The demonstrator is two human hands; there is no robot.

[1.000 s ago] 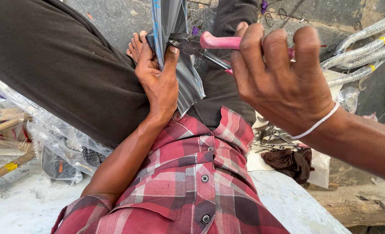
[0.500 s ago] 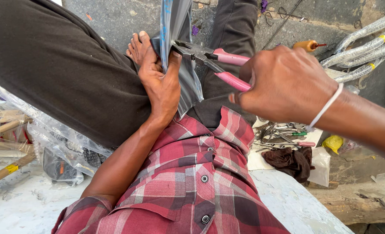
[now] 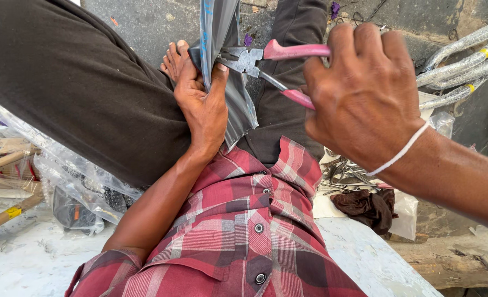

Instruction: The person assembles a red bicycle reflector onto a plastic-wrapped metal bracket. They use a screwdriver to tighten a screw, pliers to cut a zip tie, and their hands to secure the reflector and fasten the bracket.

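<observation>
dark rag [image 3: 367,206], wrapped tubes [image 3: 464,58], plastic bags [image 3: 76,187]

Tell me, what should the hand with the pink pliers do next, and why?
Probably squeeze the handles. The pliers in the right hand have their nose at the edge of the grey sheet, which the left hand steadies against the leg.

The only camera sat on the person's head, facing steeply down, very close over the shirt [image 3: 244,231], lap and both hands.
</observation>
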